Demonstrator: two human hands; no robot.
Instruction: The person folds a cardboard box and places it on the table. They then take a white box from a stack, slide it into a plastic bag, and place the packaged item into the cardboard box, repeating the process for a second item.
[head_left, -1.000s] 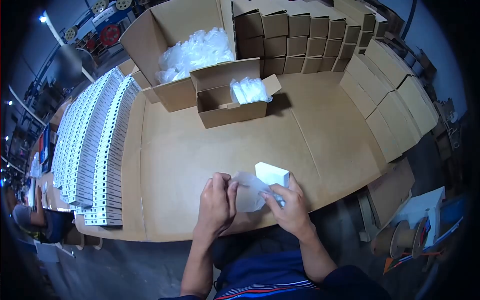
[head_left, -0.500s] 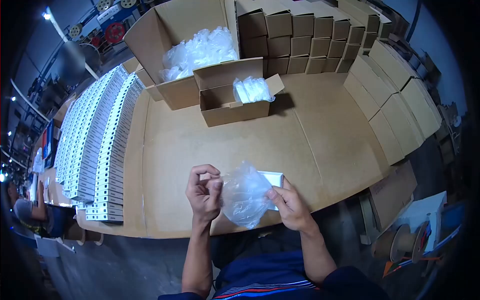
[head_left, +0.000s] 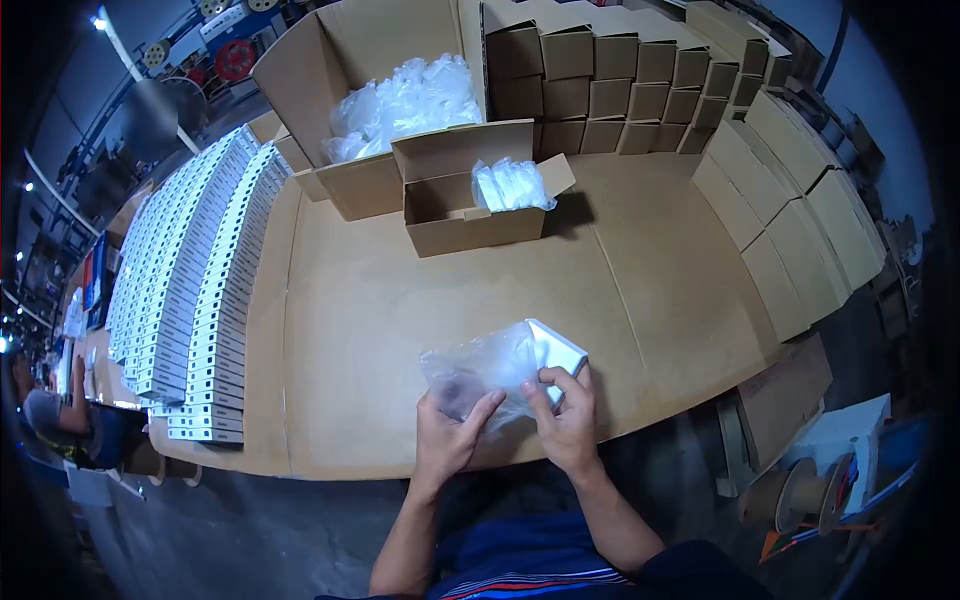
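Observation:
Over the table's near edge, a clear plastic bag (head_left: 485, 362) is spread between my hands. My left hand (head_left: 452, 432) pinches the bag's lower left side, thumb in front and the fingers partly seen through the film. A flat white box (head_left: 560, 352) stands tilted at the bag's right side, partly covered by it. My right hand (head_left: 568, 420) grips the box from below, with thumb and curled index finger at the bag's edge.
An open cardboard box (head_left: 475, 238) holds wrapped white packs (head_left: 512, 186). Behind it, a larger carton (head_left: 360, 190) is full of plastic bags (head_left: 410, 105). White boxes (head_left: 215, 350) are stacked at left; brown cartons (head_left: 800, 220) line the right and back. A person (head_left: 70, 415) sits far left.
My left hand has gone from beside the bag to gripping it, moving right and down. The white box has tilted and shows more above my right hand.

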